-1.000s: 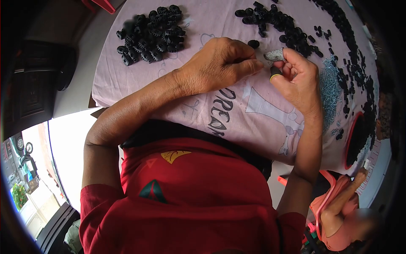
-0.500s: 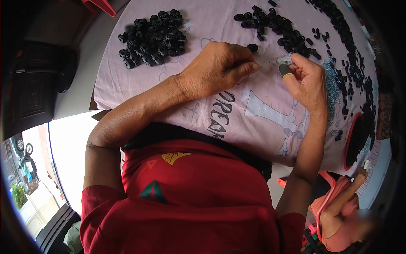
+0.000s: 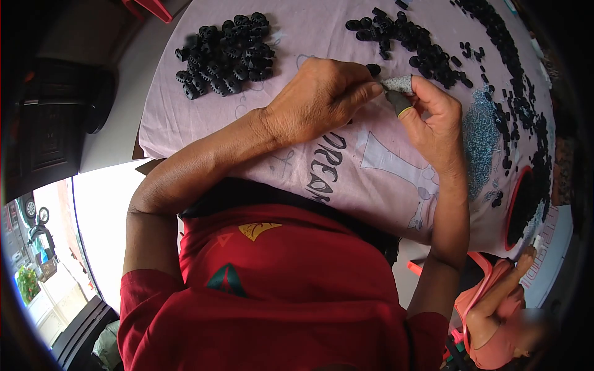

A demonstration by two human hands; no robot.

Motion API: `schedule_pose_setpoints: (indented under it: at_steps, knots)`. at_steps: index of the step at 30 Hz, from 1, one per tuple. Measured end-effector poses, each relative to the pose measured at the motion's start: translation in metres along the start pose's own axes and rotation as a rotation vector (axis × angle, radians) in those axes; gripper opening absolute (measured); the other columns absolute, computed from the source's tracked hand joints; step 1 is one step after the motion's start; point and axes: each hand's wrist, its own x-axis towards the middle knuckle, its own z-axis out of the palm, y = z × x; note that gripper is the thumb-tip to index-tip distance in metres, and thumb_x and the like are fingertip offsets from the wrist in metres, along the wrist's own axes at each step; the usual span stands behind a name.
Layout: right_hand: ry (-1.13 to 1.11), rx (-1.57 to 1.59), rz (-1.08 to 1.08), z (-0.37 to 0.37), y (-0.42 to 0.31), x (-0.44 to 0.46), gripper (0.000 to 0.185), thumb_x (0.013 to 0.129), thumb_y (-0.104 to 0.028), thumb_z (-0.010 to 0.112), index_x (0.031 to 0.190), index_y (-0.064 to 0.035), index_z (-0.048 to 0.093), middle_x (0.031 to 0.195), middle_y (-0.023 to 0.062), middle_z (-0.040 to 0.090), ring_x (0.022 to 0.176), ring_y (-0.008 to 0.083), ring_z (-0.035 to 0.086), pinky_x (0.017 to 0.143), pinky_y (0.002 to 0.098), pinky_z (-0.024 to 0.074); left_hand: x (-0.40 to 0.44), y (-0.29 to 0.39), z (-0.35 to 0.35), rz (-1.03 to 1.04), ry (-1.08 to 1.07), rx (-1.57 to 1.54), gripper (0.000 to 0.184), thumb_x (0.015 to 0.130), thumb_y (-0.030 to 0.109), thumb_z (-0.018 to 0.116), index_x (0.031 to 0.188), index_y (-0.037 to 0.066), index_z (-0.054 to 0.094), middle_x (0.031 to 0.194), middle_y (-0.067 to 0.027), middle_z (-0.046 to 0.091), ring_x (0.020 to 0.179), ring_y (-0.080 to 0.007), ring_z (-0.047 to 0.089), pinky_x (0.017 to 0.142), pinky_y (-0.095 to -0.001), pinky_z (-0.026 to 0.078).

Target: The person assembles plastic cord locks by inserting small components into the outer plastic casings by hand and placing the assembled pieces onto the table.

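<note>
My left hand (image 3: 328,102) is over the cloth with thumb and fingers pinched together; what they hold is hidden. A small black round piece (image 3: 373,69) shows just beyond its fingertips, and I cannot tell whether it is held or lying there. My right hand (image 3: 436,117) wears a speckled grey cover (image 3: 399,83) on the index finger and a dark cover with a yellow edge (image 3: 399,102) on the thumb. Those two covered tips meet at my left thumb tip, around something too small to make out.
Black ridged pieces (image 3: 226,55) are heaped at the back left of the pink printed cloth (image 3: 284,164). More black pieces (image 3: 421,49) lie behind my hands. To the right are tiny pale-blue pieces (image 3: 479,145) and a red-rimmed container (image 3: 510,210). Another person (image 3: 495,309) sits at lower right.
My right hand has moved left, bringing its covered thumb and index finger up to my left fingertips. The left hand stays almost in place.
</note>
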Motion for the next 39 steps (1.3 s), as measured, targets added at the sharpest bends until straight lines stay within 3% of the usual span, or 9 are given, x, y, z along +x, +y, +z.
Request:
schedule_pose_setpoints:
  at_steps: [1, 4, 7, 10, 19, 25, 28, 31, 39]
  knots:
    - [0.013, -0.090, 0.003, -0.003, -0.002, 0.001, 0.013, 0.077, 0.001, 0.067, 0.088, -0.0013, 0.061, 0.070, 0.0061, 0.061, 0.059, 0.0133, 0.056, 0.056, 0.0275, 0.0467, 0.000, 0.002, -0.002, -0.006, 0.019, 0.054, 0.024, 0.097, 0.020, 0.063, 0.107, 0.000, 0.069, 0.086, -0.0109, 0.069, 0.072, -0.0138, 0.066, 0.062, -0.0291, 0.054]
    - [0.007, -0.276, 0.039, -0.011, -0.001, 0.002, 0.014, 0.075, -0.001, 0.067, 0.086, -0.0013, 0.060, 0.070, 0.0081, 0.062, 0.059, 0.0180, 0.059, 0.057, 0.0301, 0.0487, 0.007, -0.011, 0.004, 0.358, 0.283, 0.319, 0.024, 0.091, 0.015, 0.067, 0.112, 0.002, 0.069, 0.100, -0.0139, 0.066, 0.083, -0.0224, 0.067, 0.071, -0.0331, 0.055]
    - [-0.052, -0.276, 0.095, -0.013, 0.004, 0.002, 0.014, 0.074, -0.002, 0.068, 0.085, -0.0011, 0.059, 0.070, 0.0089, 0.063, 0.059, 0.0201, 0.060, 0.058, 0.0312, 0.0495, 0.009, -0.019, 0.007, 0.432, 0.261, 0.569, 0.028, 0.085, 0.012, 0.069, 0.113, 0.005, 0.069, 0.110, -0.0132, 0.062, 0.095, -0.0301, 0.062, 0.082, -0.0381, 0.053]
    - [0.009, -0.190, 0.086, -0.007, -0.003, 0.003, 0.014, 0.074, -0.001, 0.067, 0.085, -0.0011, 0.059, 0.070, 0.0087, 0.062, 0.059, 0.0192, 0.060, 0.058, 0.0305, 0.0491, 0.008, -0.021, 0.006, 0.381, 0.204, 0.503, 0.025, 0.084, 0.012, 0.070, 0.108, 0.007, 0.070, 0.107, -0.0110, 0.063, 0.100, -0.0318, 0.059, 0.090, -0.0410, 0.050]
    - [0.078, -0.172, 0.018, 0.006, 0.005, 0.006, 0.012, 0.076, 0.002, 0.068, 0.086, -0.0014, 0.061, 0.072, 0.0058, 0.062, 0.060, 0.0144, 0.058, 0.055, 0.0291, 0.0472, 0.008, -0.022, 0.005, 0.371, 0.227, 0.483, 0.015, 0.087, 0.012, 0.068, 0.100, 0.005, 0.069, 0.099, -0.0123, 0.063, 0.091, -0.0305, 0.064, 0.081, -0.0387, 0.054]
    - [0.129, -0.022, 0.037, 0.004, 0.008, 0.002, 0.012, 0.078, 0.001, 0.069, 0.089, -0.0023, 0.066, 0.071, 0.0021, 0.062, 0.060, 0.0078, 0.053, 0.053, 0.0240, 0.0436, 0.007, -0.015, 0.001, 0.217, 0.145, 0.159, 0.016, 0.093, 0.009, 0.064, 0.106, 0.002, 0.068, 0.094, -0.0110, 0.068, 0.080, -0.0192, 0.070, 0.072, -0.0289, 0.056]
    - [0.150, 0.053, -0.002, 0.005, 0.003, 0.002, 0.012, 0.079, 0.001, 0.069, 0.090, -0.0024, 0.067, 0.072, 0.0005, 0.062, 0.061, 0.0058, 0.052, 0.052, 0.0224, 0.0426, 0.005, -0.004, -0.004, -0.010, 0.039, -0.072, 0.018, 0.095, 0.010, 0.063, 0.111, 0.001, 0.067, 0.092, -0.0064, 0.069, 0.085, -0.0112, 0.066, 0.077, -0.0258, 0.054]
    - [0.150, 0.058, -0.018, 0.005, 0.000, 0.002, 0.013, 0.079, 0.001, 0.070, 0.091, -0.0023, 0.068, 0.073, -0.0001, 0.063, 0.063, 0.0058, 0.054, 0.053, 0.0222, 0.0431, 0.007, -0.008, -0.004, -0.002, 0.031, -0.128, 0.020, 0.098, 0.012, 0.062, 0.114, 0.001, 0.067, 0.093, -0.0021, 0.068, 0.087, -0.0075, 0.062, 0.079, -0.0241, 0.052]
    - [0.143, -0.028, -0.066, 0.003, -0.011, 0.002, 0.018, 0.075, 0.005, 0.070, 0.091, -0.0027, 0.068, 0.074, 0.0004, 0.062, 0.064, 0.0065, 0.056, 0.051, 0.0213, 0.0431, 0.006, -0.007, -0.004, -0.072, -0.061, -0.308, 0.024, 0.099, 0.016, 0.062, 0.117, 0.000, 0.066, 0.097, -0.0021, 0.069, 0.091, -0.0068, 0.062, 0.083, -0.0241, 0.052]
